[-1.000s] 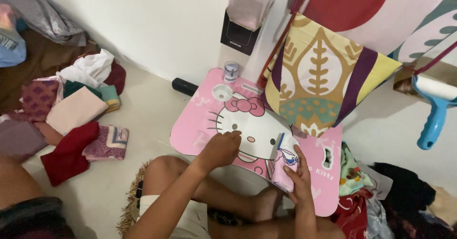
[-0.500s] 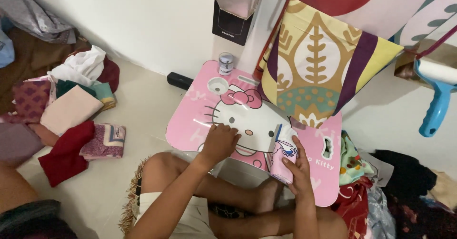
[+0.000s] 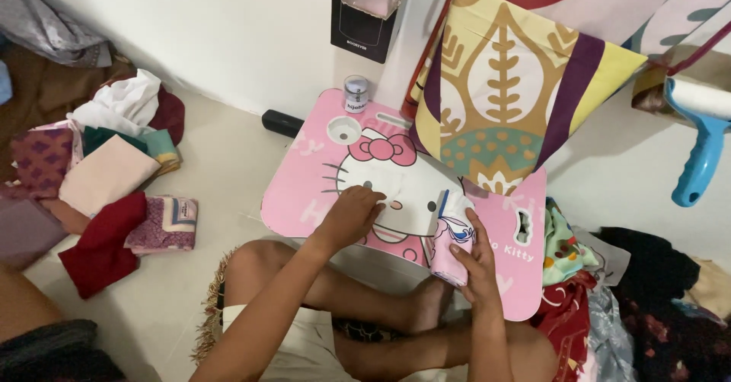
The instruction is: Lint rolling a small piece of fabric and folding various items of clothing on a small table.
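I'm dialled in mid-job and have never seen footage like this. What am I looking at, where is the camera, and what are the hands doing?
There is no machine here: a person sits cross-legged on the floor, filmed by one camera on their head looking down. In front of them is a pink lap table with a cartoon cat face. The left hand rests flat on its top. The right hand grips a folded pink patterned cloth, held upright on the table. A small jar stands at the table's far edge, a patterned pillow leans over it, and a pile of folded cloths lies at the left of the view.
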